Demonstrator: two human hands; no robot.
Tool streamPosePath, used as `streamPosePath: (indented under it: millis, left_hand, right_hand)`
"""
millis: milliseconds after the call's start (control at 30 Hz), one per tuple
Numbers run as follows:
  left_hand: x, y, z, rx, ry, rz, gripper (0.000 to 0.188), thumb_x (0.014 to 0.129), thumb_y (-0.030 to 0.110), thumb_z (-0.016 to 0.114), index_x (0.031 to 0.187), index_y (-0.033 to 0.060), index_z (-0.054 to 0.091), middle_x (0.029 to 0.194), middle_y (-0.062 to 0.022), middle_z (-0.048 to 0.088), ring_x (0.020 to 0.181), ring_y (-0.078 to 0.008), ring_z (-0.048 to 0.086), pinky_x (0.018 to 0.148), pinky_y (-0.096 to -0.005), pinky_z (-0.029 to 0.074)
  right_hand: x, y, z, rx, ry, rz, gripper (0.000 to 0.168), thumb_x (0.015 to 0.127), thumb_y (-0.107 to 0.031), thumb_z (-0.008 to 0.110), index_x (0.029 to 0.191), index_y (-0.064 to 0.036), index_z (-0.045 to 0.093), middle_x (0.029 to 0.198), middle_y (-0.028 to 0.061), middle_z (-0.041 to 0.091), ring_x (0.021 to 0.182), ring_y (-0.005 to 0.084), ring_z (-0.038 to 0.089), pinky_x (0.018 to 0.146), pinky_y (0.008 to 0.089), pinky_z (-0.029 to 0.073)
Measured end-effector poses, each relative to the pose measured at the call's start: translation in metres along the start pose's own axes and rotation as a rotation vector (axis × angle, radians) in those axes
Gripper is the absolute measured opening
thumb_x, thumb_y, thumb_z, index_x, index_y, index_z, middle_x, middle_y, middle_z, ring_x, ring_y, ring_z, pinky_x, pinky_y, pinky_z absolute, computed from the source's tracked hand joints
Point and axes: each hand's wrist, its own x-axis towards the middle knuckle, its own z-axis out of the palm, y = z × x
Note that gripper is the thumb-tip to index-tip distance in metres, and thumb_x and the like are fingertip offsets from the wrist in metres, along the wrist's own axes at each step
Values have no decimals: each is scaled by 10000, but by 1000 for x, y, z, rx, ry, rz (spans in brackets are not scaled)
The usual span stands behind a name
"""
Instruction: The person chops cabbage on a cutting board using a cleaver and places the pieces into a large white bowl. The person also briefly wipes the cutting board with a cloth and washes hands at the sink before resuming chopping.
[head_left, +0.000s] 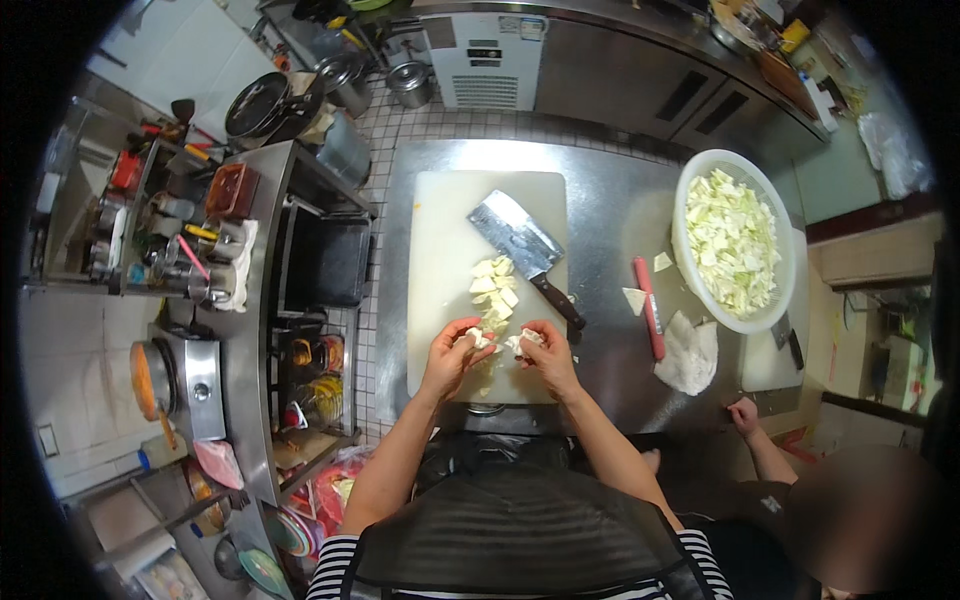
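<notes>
My left hand (448, 356) pinches a small white piece of cabbage (480, 339) over the near part of a white cutting board (442, 240). Beside it, my right hand (551, 358) grips another pale cabbage piece (525, 342); a narrow gap separates the two hands. Chopped pale-yellow cabbage pieces (493, 285) lie heaped on the board just beyond my fingers. A Chinese cleaver (517, 234) rests flat across the board's right side. Its dark wooden handle (559, 301) points toward me and overhangs the board's edge.
On the steel table (600, 225), a white plastic colander (681, 232) holds cut cabbage. Left of it lie a red tube with writing (649, 307) and a white cloth (686, 356). Another person's hand (744, 416) is near a second board (761, 367). Steel shelving (262, 300) stands left.
</notes>
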Motion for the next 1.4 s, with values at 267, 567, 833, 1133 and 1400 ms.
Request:
streamPosePath:
  millis: [267,567,833,1133,1400]
  left_hand:
    - [-8,19,-15,134,-148,-253,384,936,204,514,1297,127,411,1100,11,529,970,-115,546,788,-292,494]
    - [1,89,-109,140,-287,-250,287,957,291,458,1140,79,523,1039,-21,567,900,-97,566,748,-249,489]
    - [-8,193,-217,130,-191,-97,212,929,209,521,1072,52,519,978,-41,560,838,-117,569,687,-235,485]
    - [37,286,-251,-38,-269,-162,226,938,218,473,1059,39,540,1015,-75,591,892,-160,591,756,-301,502]
    - [164,327,-195,401,-465,121,225,828,33,625,1036,19,541,868,-42,597,703,-83,546,591,-211,453]
  right_hand:
    - [-6,-8,50,-512,16,-259,336,835,-114,609,1156,-34,550,868,41,597,642,91,546,581,224,431]
    - [-9,-8,186,-825,138,-463,414,761,-2,590,1170,-19,526,1032,186,583,854,287,630,692,337,512]
    - [37,7,342,-837,158,-622,422,731,-29,620,1140,-16,514,1026,157,522,837,306,582,728,349,492]
    - [101,-34,395,-615,47,-756,357,751,-77,693,1091,-29,595,1028,134,561,899,251,584,737,309,492]
    - [207,-88,354,-298,167,-665,337,753,-33,662,1085,-23,605,956,97,572,828,166,606,741,266,521]
